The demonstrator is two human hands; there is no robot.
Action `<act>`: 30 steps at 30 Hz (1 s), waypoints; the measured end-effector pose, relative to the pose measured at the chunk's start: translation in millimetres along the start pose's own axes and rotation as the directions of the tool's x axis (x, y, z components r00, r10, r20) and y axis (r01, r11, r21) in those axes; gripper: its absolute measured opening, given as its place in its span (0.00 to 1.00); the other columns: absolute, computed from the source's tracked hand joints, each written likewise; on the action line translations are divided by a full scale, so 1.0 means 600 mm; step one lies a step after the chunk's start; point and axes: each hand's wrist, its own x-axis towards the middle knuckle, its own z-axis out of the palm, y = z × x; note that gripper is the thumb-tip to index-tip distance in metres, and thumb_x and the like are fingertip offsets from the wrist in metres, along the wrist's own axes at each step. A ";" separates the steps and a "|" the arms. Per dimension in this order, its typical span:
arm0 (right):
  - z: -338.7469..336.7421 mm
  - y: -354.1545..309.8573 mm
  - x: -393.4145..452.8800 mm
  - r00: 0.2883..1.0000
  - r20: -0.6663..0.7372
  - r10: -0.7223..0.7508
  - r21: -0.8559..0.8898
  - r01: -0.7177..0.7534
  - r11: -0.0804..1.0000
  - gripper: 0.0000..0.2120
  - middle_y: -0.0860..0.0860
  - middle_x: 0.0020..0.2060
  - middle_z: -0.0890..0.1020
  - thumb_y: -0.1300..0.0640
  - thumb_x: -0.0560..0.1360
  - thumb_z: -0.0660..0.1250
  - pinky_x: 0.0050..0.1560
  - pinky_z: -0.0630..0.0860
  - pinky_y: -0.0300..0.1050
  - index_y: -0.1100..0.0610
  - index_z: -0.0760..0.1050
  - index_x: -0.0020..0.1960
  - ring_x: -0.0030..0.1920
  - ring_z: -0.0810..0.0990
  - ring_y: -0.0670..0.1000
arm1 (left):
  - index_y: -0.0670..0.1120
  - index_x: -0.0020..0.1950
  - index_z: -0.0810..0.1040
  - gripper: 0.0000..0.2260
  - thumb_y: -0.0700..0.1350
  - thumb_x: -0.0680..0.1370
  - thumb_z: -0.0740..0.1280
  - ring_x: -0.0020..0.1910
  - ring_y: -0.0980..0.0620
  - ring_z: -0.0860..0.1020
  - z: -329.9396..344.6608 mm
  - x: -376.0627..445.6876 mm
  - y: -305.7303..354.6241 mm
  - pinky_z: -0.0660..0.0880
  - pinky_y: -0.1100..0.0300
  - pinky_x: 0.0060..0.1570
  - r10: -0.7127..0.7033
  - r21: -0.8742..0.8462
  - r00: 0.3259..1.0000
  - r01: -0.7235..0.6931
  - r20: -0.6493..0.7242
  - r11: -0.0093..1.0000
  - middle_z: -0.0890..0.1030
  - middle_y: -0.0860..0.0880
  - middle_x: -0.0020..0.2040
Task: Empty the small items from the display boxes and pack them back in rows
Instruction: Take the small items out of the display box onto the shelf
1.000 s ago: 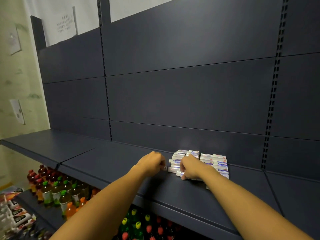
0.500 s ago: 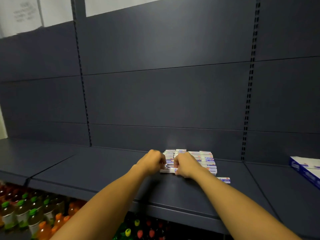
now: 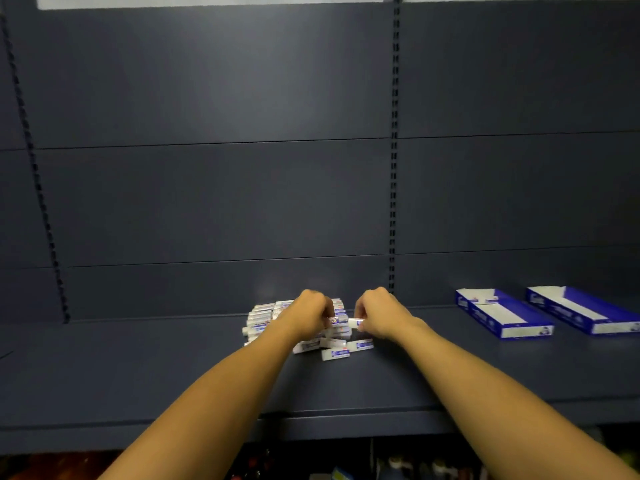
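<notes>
A heap of small white and blue packets [image 3: 260, 319] lies on the dark shelf [image 3: 138, 368], some stacked at the left, a few loose ones [image 3: 335, 353] at the front. My left hand [image 3: 306, 315] is closed over the heap and grips a packet near its fingertips. My right hand [image 3: 379, 315] pinches another small white packet [image 3: 355, 322] just right of the heap. Two blue and white display boxes [image 3: 502, 315] [image 3: 585, 311] lie open to the right on the same shelf; the nearer holds a couple of packets at its back end.
The dark back panel [image 3: 225, 168] with slotted uprights [image 3: 393, 202] rises behind the shelf. Below the shelf's front edge [image 3: 311, 424], bottle tops [image 3: 394, 464] show dimly.
The view has swung right, so both display boxes are in sight now. My right hand has lifted off the heap toward the right holding one packet. Some packets lie loose at the front.
</notes>
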 end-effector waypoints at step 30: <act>-0.110 0.445 -0.159 0.996 0.046 0.080 -0.041 -0.079 0.996 0.04 0.51 0.49 0.83 0.57 0.74 0.73 0.51 0.80 0.47 0.53 0.84 0.49 0.50 0.81 0.52 | 0.45 0.55 0.83 0.08 0.40 0.77 0.68 0.50 0.46 0.81 0.116 0.143 0.434 0.81 0.48 0.54 -0.019 -0.107 0.999 0.023 0.044 0.994 0.81 0.46 0.54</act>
